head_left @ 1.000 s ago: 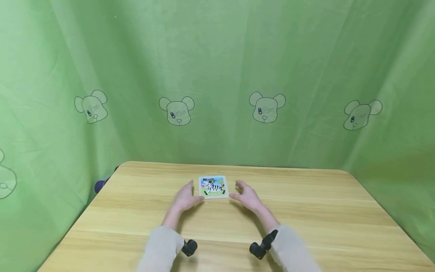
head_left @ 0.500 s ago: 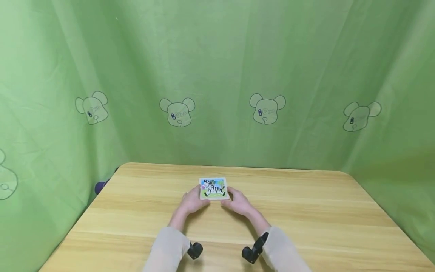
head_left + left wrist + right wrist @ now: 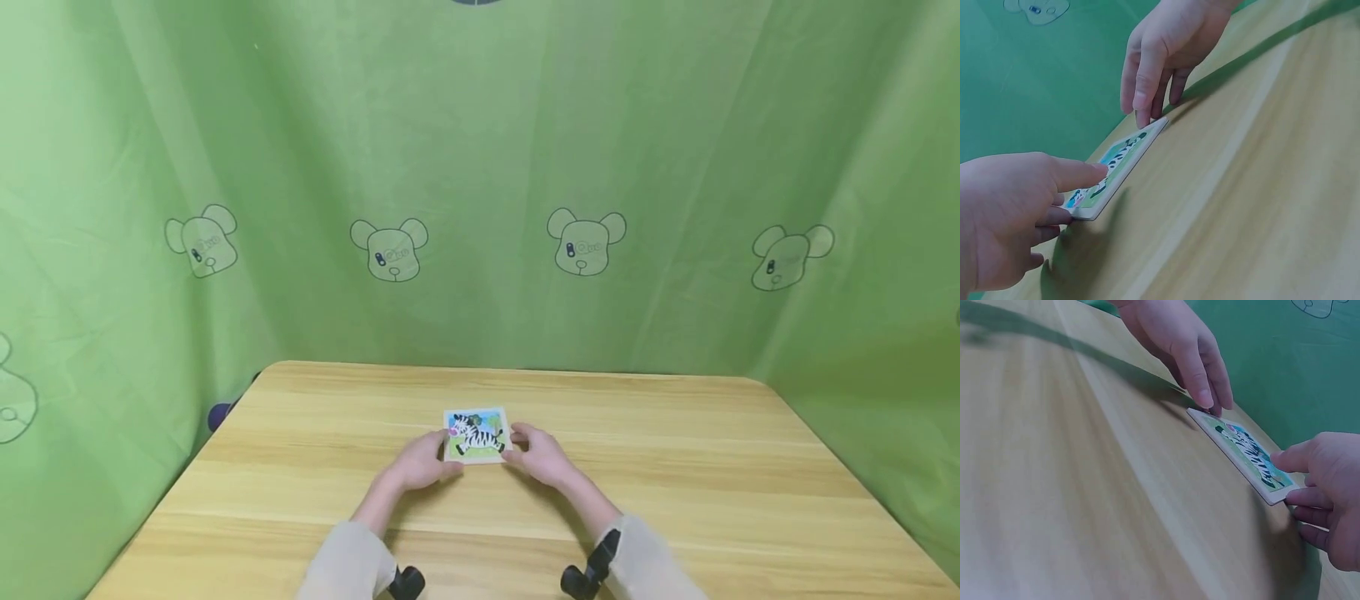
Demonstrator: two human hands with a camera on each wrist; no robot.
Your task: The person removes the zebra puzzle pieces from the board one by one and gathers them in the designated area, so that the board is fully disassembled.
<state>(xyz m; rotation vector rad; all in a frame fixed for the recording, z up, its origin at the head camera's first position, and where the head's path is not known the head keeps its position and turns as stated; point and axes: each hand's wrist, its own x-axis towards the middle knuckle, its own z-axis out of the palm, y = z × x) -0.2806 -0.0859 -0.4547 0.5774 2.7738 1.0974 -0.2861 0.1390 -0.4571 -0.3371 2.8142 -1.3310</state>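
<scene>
A small flat board with a white border and a zebra picture [image 3: 477,437] is between my two hands, low over the wooden table. My left hand [image 3: 422,461] pinches its left side. In the left wrist view the thumb of the left hand [image 3: 1016,212] lies over the picture [image 3: 1119,164], with fingers at the edge below. On the other side my right hand [image 3: 543,456] holds the right edge. From the right wrist, the right hand's [image 3: 1329,494] thumb overlaps the board's [image 3: 1250,456] corner, its fingers beside and under the rim. Whether the underside touches the table is hard to tell.
The light wooden table [image 3: 675,467] stretches out around both hands. Behind and beside it hangs a green curtain [image 3: 480,167] with bear-head outlines. A dark purple object [image 3: 219,415] shows past the table's left edge.
Both hands, at first apart from the board, closed in on its sides. The board has since come nearer to me and slightly right between them.
</scene>
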